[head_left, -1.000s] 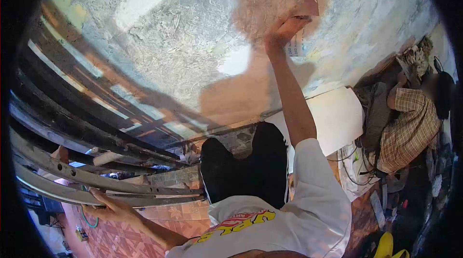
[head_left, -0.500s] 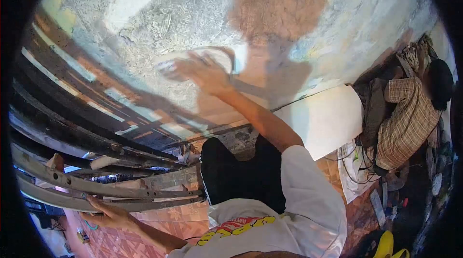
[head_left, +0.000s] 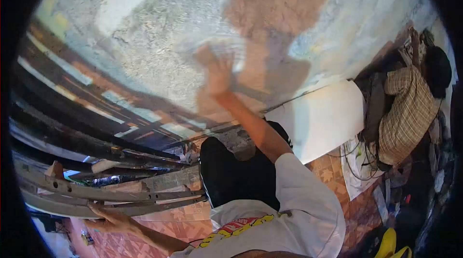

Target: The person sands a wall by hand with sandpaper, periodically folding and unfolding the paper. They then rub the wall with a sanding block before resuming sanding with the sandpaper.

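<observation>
My right hand [head_left: 218, 72] is up against the mottled grey-white wall [head_left: 169, 21], blurred by motion. Under its fingers is a pale, flat piece [head_left: 235, 48], pressed to the wall; its kind is too smeared to make out. Low on the left, my left hand [head_left: 113, 220] grips a grey metal rail [head_left: 62, 204], thumb on top and fingers partly hidden beneath. A second rail [head_left: 96, 190] with round holes runs just above it. My shadow [head_left: 275, 2] falls across the wall.
Dark bars [head_left: 72, 128] stand along the left. A white sheet [head_left: 328, 113] leans at the wall's foot. On the right, another person in a checked shirt [head_left: 410, 113] bends near cables and clutter. Reddish patterned tiles [head_left: 183, 224] cover the floor; something yellow [head_left: 387, 243] lies lower right.
My right hand has swept rightward across the wall with the pale piece, turning its fingers more upward. My left hand stays on the rail. The other person has shifted slightly.
</observation>
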`<control>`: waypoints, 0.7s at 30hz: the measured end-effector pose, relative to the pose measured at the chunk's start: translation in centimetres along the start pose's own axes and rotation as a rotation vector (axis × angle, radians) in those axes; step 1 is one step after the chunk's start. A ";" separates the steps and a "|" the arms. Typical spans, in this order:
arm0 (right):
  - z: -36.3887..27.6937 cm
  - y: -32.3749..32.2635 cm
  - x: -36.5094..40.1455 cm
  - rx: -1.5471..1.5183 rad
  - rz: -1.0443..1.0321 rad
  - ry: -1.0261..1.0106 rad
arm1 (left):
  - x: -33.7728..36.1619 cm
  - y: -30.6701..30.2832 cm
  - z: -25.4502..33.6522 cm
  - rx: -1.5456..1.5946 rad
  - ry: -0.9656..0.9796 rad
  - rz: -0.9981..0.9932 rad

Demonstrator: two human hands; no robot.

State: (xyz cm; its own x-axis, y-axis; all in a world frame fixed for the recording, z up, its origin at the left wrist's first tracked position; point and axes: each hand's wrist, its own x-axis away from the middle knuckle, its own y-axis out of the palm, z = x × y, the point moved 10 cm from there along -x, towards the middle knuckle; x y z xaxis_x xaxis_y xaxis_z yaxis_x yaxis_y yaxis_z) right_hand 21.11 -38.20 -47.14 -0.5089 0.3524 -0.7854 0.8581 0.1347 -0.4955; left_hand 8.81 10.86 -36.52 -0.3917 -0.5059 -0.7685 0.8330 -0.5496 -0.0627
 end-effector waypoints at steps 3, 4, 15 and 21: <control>-5.7 1.3 2.2 0.153 0.023 -0.446 | -0.1 -0.1 -1.0 -0.029 -0.058 -0.019; -4.9 1.0 2.0 0.119 0.055 -0.497 | -0.1 -0.1 -1.0 -0.027 -0.005 -0.034; 21.9 -15.5 -3.2 -0.098 0.833 0.438 | 1.0 -2.5 0.8 -0.423 0.382 0.224; -3.6 0.4 1.8 0.034 -0.047 -0.407 | 17.0 5.9 4.1 0.272 0.584 -0.322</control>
State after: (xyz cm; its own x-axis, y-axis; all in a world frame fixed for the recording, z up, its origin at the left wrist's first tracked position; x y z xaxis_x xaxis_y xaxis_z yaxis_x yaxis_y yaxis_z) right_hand 20.79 -34.19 -47.46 -0.5388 -0.0497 -0.8410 0.8341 0.1089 -0.5408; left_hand 5.47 -3.68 -47.30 -0.2648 0.1056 -0.9585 0.5550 -0.7962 -0.2410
